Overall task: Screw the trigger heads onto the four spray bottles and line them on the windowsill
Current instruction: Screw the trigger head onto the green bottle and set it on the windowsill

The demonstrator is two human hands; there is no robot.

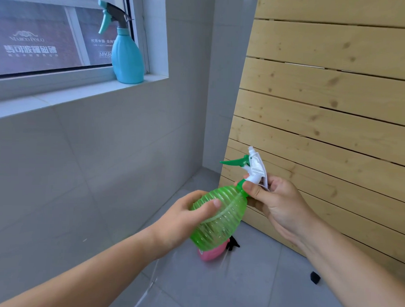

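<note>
A ribbed green spray bottle [219,225] is held tilted in mid-air, its neck pointing up and right. My left hand [183,219] wraps its body. My right hand [275,201] pinches the green collar of the white trigger head [257,169], which sits on the bottle's neck with its green lever pointing left. A light blue spray bottle [127,56] with its trigger head on stands upright at the right end of the windowsill [68,95]. A pink bottle [213,253] lies on the floor, mostly hidden behind the green one, with a black trigger part [232,244] beside it.
A slatted wooden panel [324,107] leans against the wall on the right. A small black piece [314,277] lies on the grey tiled floor [249,292]. A thin clear tube [151,282] runs across the floor tiles. The window [40,33] is above the sill.
</note>
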